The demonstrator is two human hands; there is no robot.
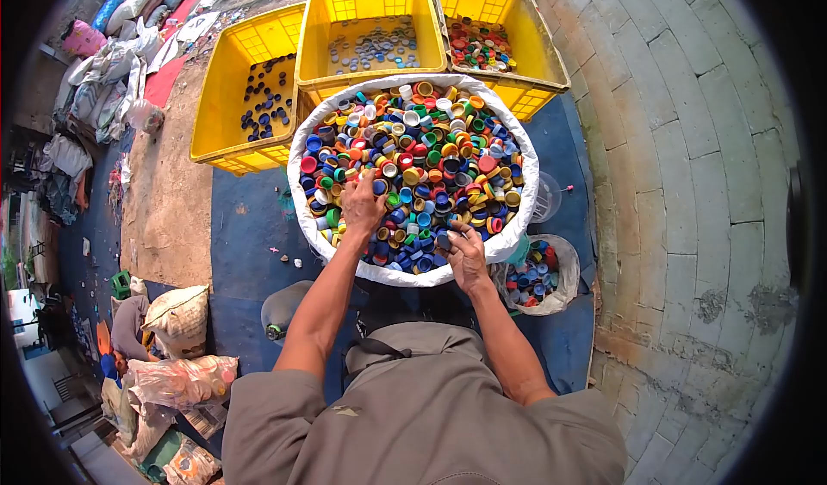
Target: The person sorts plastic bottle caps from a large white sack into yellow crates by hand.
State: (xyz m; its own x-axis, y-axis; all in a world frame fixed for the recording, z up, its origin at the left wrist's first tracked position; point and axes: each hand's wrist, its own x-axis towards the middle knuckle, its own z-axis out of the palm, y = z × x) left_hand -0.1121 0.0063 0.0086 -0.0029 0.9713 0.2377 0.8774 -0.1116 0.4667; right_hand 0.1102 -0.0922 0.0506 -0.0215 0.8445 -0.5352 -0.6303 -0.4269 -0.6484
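Asst. caps (411,176), 1 white sack (409,277): yr L hand (362,204) grips blue cap (379,188), R hand (467,259) dark cap (444,241); pinch rims lightly.

Both hands (363,205) touch colourful caps (469,168) in a white-rimmed sack (531,175) beside three yellow crates (369,3).

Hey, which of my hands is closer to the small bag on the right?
Right. Your right hand is just left of the small bag; your left hand is farther left, over the caps.
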